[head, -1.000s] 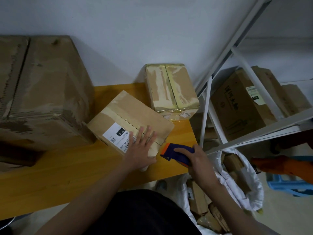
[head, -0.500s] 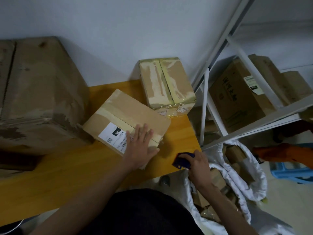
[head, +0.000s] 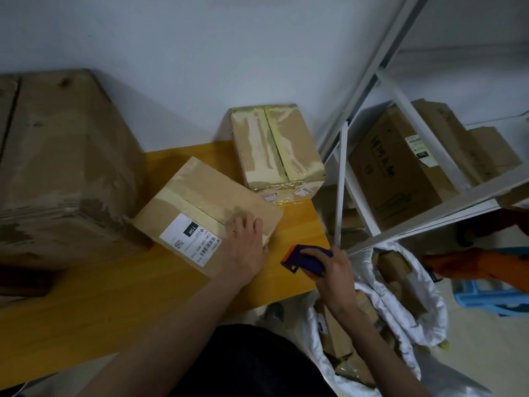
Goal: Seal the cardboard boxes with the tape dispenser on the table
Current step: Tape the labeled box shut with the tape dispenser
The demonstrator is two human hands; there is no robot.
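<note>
A cardboard box (head: 206, 196) with a white shipping label lies at an angle on the wooden table (head: 114, 287). My left hand (head: 243, 247) lies flat on its near right corner, fingers straight. My right hand (head: 333, 270) grips a blue and orange tape dispenser (head: 303, 257) just right of that box, over the table's right edge. A second, smaller box (head: 274, 147) wrapped in yellowish tape stands behind against the wall.
A large worn cardboard box (head: 63, 167) fills the table's left side. A white metal shelf (head: 429, 213) with boxes stands to the right. Below it sits a white sack (head: 400, 310) of small cartons, with a blue stool (head: 492, 296) on the floor beyond.
My right hand dipped with the dispenser toward the sack, then came back up beside the labelled box. My left hand stayed on the box, its fingers drawn closer together.
</note>
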